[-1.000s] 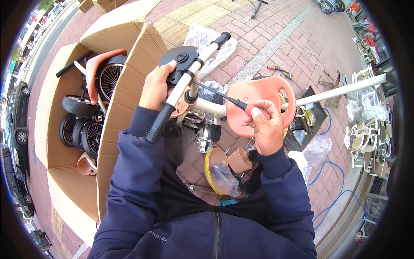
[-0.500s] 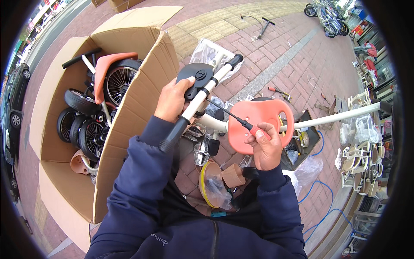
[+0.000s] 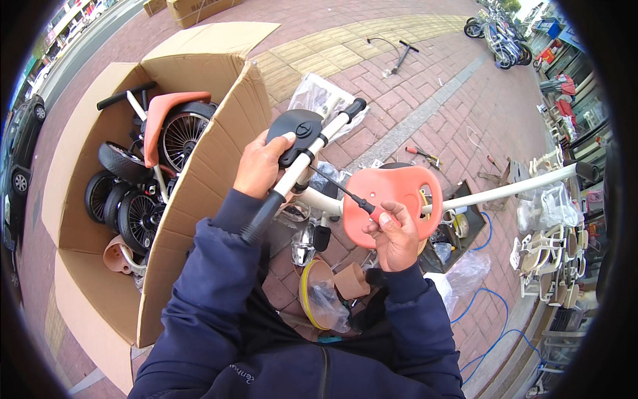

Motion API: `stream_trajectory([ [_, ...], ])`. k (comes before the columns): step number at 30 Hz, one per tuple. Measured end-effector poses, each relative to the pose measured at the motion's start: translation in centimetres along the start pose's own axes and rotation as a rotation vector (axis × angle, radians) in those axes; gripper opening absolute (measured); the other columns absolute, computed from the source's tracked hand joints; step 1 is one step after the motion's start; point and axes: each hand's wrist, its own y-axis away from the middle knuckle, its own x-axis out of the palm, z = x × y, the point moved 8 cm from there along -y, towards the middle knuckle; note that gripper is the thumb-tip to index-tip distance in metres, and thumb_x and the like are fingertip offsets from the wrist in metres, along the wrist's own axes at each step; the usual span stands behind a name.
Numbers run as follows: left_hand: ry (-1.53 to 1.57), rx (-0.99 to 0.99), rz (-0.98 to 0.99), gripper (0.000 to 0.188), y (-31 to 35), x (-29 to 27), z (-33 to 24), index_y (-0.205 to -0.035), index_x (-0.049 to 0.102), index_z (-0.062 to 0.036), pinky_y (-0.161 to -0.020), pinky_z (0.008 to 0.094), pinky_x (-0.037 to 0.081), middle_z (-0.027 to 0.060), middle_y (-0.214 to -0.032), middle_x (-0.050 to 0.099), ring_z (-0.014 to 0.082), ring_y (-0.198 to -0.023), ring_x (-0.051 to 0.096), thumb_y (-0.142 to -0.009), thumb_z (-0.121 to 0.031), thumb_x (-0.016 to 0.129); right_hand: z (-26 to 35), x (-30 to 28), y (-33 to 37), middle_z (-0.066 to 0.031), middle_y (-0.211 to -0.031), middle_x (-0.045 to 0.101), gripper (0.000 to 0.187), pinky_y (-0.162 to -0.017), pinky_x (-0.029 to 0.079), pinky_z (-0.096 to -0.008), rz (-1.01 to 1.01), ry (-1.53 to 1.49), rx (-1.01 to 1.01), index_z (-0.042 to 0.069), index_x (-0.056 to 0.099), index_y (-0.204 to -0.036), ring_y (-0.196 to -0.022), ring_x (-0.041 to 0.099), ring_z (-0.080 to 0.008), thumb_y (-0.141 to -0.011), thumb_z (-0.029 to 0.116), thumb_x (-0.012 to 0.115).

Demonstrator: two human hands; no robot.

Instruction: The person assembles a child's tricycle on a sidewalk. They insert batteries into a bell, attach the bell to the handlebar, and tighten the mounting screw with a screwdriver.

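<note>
My left hand [image 3: 256, 166] is closed around a black rounded plastic cover [image 3: 292, 135], its thumb lying on the cover's face. The cover sits against a white handlebar [image 3: 290, 174] with black grips, which slants across in front of me. In my right hand [image 3: 397, 241] is a screwdriver [image 3: 359, 201], the fingers pinching its red handle. Its long dark shaft points up and left, with the tip at the handlebar beside the cover. Beneath the screwdriver is a coral-coloured plastic seat [image 3: 362, 229] on a white frame tube [image 3: 508, 193]. My left fingertips are hidden behind the bar.
To the left stands an open cardboard box [image 3: 189, 219] filled with wheels and bike parts. A yellow-rimmed round part [image 3: 311, 292], a dark tool tray [image 3: 468, 219] and a blue hose [image 3: 503, 312] lie nearby. A floor pump [image 3: 403, 56] lies farther off; white parts [image 3: 548, 256] are stacked at right.
The view has shifted a little. The screwdriver tip stays by the handlebar, and both hands keep their holds; the fingers of my right hand have shifted slightly on the handle.
</note>
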Motion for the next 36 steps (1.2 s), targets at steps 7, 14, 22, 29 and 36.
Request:
stream_trajectory([
  [7, 0.009, -0.024, -0.013, 0.027, 0.0, -0.4, 0.4, -0.117, 0.062, 0.0024, -0.062, 0.0292, 0.055, 0.0100, -0.093, 0.070, 0.0154, -0.072, 0.067, -0.096, -0.015, 0.062, -1.1, -0.6, -0.6, -0.0115, -0.092, 0.065, 0.031, -0.073, 0.060, -0.0386, 0.115, -0.034, 0.030, 0.000, 0.053, -0.122, -0.070, 0.066, -0.0187, -0.106, 0.027, 0.056],
  [14, -0.003, 0.031, -0.013, 0.027, 0.1, -0.5, 0.0, -0.117, 0.062, 0.0046, -0.066, 0.0292, 0.056, 0.0117, -0.094, 0.070, 0.0155, -0.074, 0.068, -0.097, -0.013, 0.060, -1.2, -0.1, -0.3, -0.0105, -0.102, 0.063, 0.038, -0.078, 0.059, -0.0371, 0.153, 0.031, 0.092, -0.001, 0.048, -0.132, -0.079, 0.065, -0.0171, -0.102, 0.018, 0.062],
  [22, 0.099, -0.105, -0.003, 0.025, 0.5, -0.6, 1.0, -0.115, 0.058, 0.0036, -0.056, 0.0287, 0.058, 0.0143, -0.091, 0.069, 0.0187, -0.066, 0.070, -0.102, -0.016, 0.053, -0.6, 0.4, 0.1, -0.0071, -0.094, 0.064, 0.028, -0.074, 0.058, -0.0311, 0.154, 0.034, 0.052, -0.001, 0.053, -0.123, -0.077, 0.065, -0.0140, -0.101, 0.012, 0.064],
  [29, -0.017, -0.059, -0.065, 0.019, 0.1, -1.5, 0.9, -0.106, 0.061, -0.0011, -0.039, 0.0216, 0.042, 0.0065, -0.076, 0.066, 0.0092, -0.046, 0.056, -0.100, -0.019, 0.057, -0.5, 0.9, 0.7, -0.0075, -0.091, 0.066, 0.027, -0.068, 0.058, -0.0301, 0.077, 0.018, 0.030, 0.002, 0.059, -0.109, -0.070, 0.063, -0.0133, -0.105, 0.028, 0.057],
  [36, -0.091, -0.033, -0.066, 0.019, -0.2, -1.6, 0.7, -0.105, 0.062, -0.0019, -0.037, 0.0214, 0.038, 0.0045, -0.073, 0.064, 0.0071, -0.044, 0.052, -0.100, -0.020, 0.058, -0.4, 1.0, 0.8, -0.0064, -0.090, 0.065, 0.027, -0.074, 0.060, -0.0317, 0.098, -0.092, 0.088, 0.000, 0.058, -0.117, -0.069, 0.065, -0.0156, -0.103, 0.024, 0.061],
])
